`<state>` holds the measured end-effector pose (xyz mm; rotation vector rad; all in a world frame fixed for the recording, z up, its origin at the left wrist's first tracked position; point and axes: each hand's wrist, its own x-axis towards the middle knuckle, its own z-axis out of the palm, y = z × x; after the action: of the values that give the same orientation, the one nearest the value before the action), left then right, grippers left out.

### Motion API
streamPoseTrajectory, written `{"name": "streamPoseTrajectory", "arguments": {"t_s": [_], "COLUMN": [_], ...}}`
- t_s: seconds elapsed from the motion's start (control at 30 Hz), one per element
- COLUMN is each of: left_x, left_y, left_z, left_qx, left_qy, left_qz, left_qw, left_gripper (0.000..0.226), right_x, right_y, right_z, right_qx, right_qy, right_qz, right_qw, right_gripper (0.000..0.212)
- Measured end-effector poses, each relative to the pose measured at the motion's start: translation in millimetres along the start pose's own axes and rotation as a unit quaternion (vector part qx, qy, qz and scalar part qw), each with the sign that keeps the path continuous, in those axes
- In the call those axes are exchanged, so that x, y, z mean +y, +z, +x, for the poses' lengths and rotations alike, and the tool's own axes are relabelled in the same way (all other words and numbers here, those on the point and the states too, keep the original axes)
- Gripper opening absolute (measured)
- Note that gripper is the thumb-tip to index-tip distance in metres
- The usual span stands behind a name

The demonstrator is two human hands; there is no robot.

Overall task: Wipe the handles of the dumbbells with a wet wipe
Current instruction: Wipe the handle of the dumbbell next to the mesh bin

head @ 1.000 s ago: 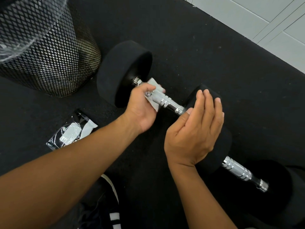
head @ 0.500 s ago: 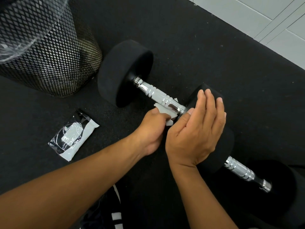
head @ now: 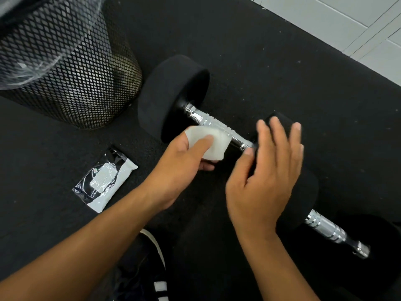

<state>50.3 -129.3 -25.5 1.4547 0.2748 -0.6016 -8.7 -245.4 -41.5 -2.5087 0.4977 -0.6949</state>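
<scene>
A black dumbbell [head: 171, 94] lies on the dark mat, its chrome handle [head: 201, 118] running down to the right. My left hand [head: 182, 168] pinches a white wet wipe [head: 213, 144] between thumb and fingers, just in front of the handle's middle. My right hand [head: 267, 179] hovers with straight fingers over the dumbbell's near weight [head: 303, 192], its fingertips blurred. A second dumbbell's chrome handle [head: 327, 229] shows at the lower right, partly behind that weight.
A black mesh bin [head: 71, 83] with a clear liner stands at the upper left. An opened wipe packet [head: 104, 181] lies on the mat left of my left arm. My shoe [head: 152, 268] shows at the bottom. Pale floor tiles [head: 347, 22] border the mat at upper right.
My left hand has slid the wipe along the handle to its right end, then drawn it back toward the middle and off the bar. My right hand has lifted slightly and its fingers have spread.
</scene>
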Motion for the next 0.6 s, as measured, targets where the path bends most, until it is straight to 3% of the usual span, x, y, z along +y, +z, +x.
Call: {"name": "streamPoseTrajectory", "arguments": {"t_s": [0.1, 0.2, 0.3, 0.4, 0.5, 0.6], "left_x": [10, 23, 36, 46, 46, 40], "left_y": [-1, -8, -12, -19, -32, -46], "left_z": [-1, 3, 7, 12, 14, 16], "left_qx": [0.014, -0.015, -0.077, 0.007, 0.150, 0.202], "left_qy": [0.019, 0.050, 0.104, 0.171, 0.307, 0.407], "left_qz": [-0.061, -0.087, -0.042, 0.042, 0.267, 0.398], "left_qw": [0.998, 0.995, 0.991, 0.984, 0.901, 0.797], "left_gripper": [0.020, 0.021, 0.018, 0.019, 0.016, 0.022], "right_x": [-20, -36, -42, -45, -47, -49], "right_y": [-9, -11, -7, 3, 14, 23], "right_z": [-6, 4, 26, 47, 60, 70], "right_qx": [-0.088, -0.166, -0.205, -0.198, -0.131, -0.024], "right_qy": [-0.045, 0.039, 0.100, 0.098, 0.115, 0.119], "right_qz": [0.120, 0.226, 0.292, 0.278, 0.263, 0.188], "right_qw": [0.988, 0.959, 0.929, 0.935, 0.949, 0.975], "right_gripper": [0.051, 0.065, 0.038, 0.015, 0.019, 0.029]}}
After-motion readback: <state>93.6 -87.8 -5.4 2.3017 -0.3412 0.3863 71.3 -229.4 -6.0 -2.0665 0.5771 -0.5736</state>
